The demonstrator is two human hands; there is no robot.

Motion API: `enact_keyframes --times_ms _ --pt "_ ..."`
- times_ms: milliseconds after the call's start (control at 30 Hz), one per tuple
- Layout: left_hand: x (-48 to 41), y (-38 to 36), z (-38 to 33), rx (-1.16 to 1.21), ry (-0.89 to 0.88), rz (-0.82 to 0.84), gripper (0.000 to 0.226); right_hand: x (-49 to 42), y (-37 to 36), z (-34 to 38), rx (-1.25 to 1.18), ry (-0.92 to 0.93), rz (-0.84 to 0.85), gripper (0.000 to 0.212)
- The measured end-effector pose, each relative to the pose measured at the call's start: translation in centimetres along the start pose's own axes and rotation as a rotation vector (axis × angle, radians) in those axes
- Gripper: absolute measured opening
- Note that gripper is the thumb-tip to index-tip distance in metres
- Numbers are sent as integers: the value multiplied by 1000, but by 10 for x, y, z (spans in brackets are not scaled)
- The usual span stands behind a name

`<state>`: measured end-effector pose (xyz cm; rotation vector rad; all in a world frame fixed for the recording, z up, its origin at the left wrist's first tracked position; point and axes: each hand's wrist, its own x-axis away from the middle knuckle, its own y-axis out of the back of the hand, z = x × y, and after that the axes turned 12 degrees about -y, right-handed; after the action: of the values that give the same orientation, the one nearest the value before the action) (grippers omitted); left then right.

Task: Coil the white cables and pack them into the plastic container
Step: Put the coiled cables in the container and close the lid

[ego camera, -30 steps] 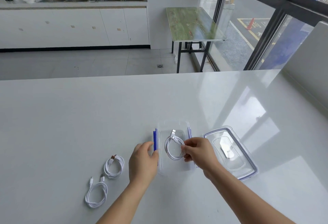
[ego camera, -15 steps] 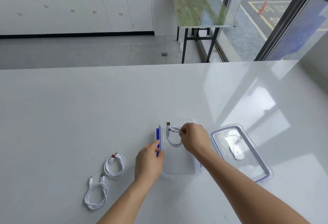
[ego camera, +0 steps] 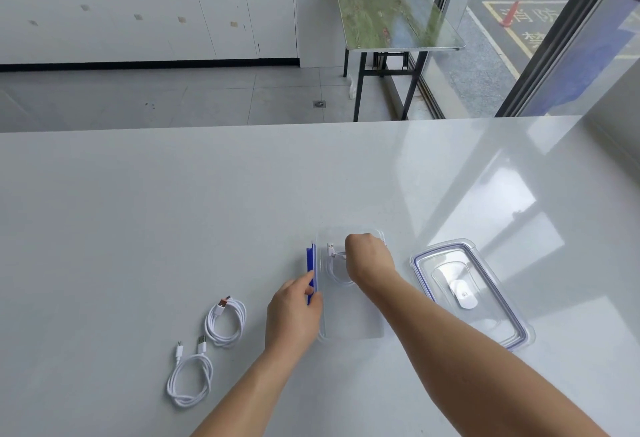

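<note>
A clear plastic container (ego camera: pixel 353 327) with a blue side clip (ego camera: pixel 310 263) stands on the white table. Inside its far end lies a coiled white cable (ego camera: pixel 334 267) with a USB plug. My right hand (ego camera: pixel 369 258) reaches into the container, its curled fingers holding that coil down at the far end. My left hand (ego camera: pixel 294 315) rests against the container's left wall by the blue clip, fingers curved around the edge. Two more coiled white cables lie on the table to the left: one nearer the container (ego camera: pixel 225 323), one nearer me (ego camera: pixel 190 377).
The container's clear lid (ego camera: pixel 474 293) with a blue seal lies flat on the table just right of the container. The white table (ego camera: pixel 173 211) stretches wide. A green-topped folding table (ego camera: pixel 394 10) stands beyond it by the window.
My right hand has carried the coiled cable toward the far end of the container and lowered it inside. My left hand stays at the container's left wall.
</note>
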<state>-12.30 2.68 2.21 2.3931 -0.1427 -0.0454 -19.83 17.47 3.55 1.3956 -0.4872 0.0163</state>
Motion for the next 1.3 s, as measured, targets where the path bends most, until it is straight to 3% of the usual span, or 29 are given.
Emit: enact_keyframes --times_ms 133,267,667,767,833,900,1100,1300 --pt "-1 -1 3 21 5 6 37 -3 -1 -1 19 -13 0 35" --pt "-1 -2 5 26 12 9 39 -2 -1 1 32 12 -8 20" --pt "-2 -1 4 51 39 12 39 3 -1 -7 49 69 -39 24" --pt "-1 1 4 79 70 7 38 6 1 -13 4 57 -76 35" --pt "0 2 2 111 103 4 36 9 5 -17 -39 48 -110 28" --pt "3 5 2 128 125 -16 33 12 9 -20 -126 54 -130 14" --pt "32 34 17 81 122 -143 28 40 21 -22 -315 87 -141 15" --pt "97 88 63 13 267 -300 10 94 32 26 -418 265 -126 13"
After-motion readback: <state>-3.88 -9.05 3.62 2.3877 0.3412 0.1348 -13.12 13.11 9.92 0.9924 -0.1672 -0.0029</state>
